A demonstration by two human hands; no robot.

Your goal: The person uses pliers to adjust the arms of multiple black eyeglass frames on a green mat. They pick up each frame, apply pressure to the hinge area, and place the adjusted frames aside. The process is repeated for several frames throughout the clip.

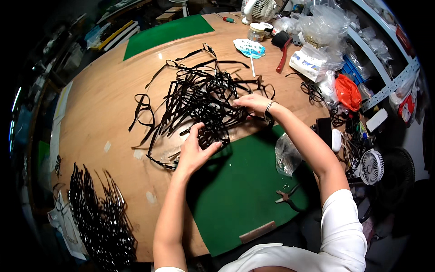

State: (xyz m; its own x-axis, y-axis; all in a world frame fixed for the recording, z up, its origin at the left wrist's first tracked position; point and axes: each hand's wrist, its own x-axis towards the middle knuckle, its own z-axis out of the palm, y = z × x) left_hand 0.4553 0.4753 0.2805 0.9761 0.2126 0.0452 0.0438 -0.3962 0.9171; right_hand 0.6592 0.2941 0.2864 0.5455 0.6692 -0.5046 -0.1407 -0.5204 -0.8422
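"Head view: where are the two bare hands?"

"Both are at a tangled heap of glossy black, thin-armed eyeglass frames [206, 102], lying on the pale brown wooden tabletop [106, 118], mostly beyond the dark green rectangular mat [235, 190]."

"And what is each one doing?"

"The left hand [194, 152] is at the heap's near side, thumb and forefinger spread apart. The right hand [254, 104] reaches into the right side, fingertips against the frames; they're crowded and dark there, so I can't tell whether it grips one."

"Anything on the mat?"

"A clear plastic bag of small pieces [287, 156], under the right forearm's side, and dark-handled metal pliers [286, 198] nearer the body."

"And off to the left?"

"A dense bundle of long, shiny black pieces [102, 222], well apart from the heap, at the table's lower-left."
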